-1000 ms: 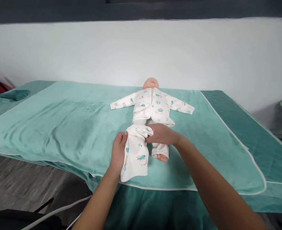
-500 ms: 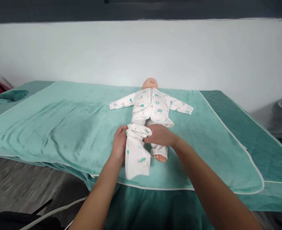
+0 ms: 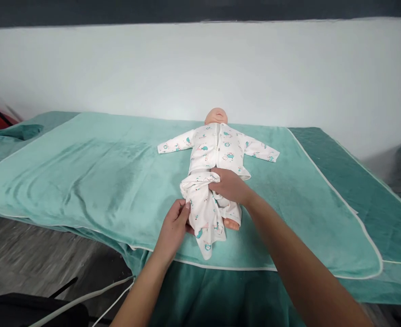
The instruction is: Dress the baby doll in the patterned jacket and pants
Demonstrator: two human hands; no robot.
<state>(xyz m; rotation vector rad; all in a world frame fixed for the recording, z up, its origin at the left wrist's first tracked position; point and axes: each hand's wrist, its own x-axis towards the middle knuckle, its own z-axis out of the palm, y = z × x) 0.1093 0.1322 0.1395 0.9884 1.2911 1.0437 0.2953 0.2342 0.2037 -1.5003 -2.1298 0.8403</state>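
A baby doll lies on its back on a light green blanket, head toward the wall and arms spread. It wears a white printed jacket. White printed baby pants lie over its legs; one foot shows at the cuff on the right, while the leg on the left is hidden by the loose cloth. My right hand grips the pants near the waistband, just under the jacket hem. Lower down, my left hand pinches the left edge of the same pants between thumb and fingers.
The blanket covers a bed with a darker green sheet. A white wall rises behind it. Folded green cloth sits at the far left. Pale cables and a black object are at the lower left.
My left hand has slid down from the waistband to the side of the pant leg. My right hand has moved slightly up. The hanging pant leg is now bunched and tapered.
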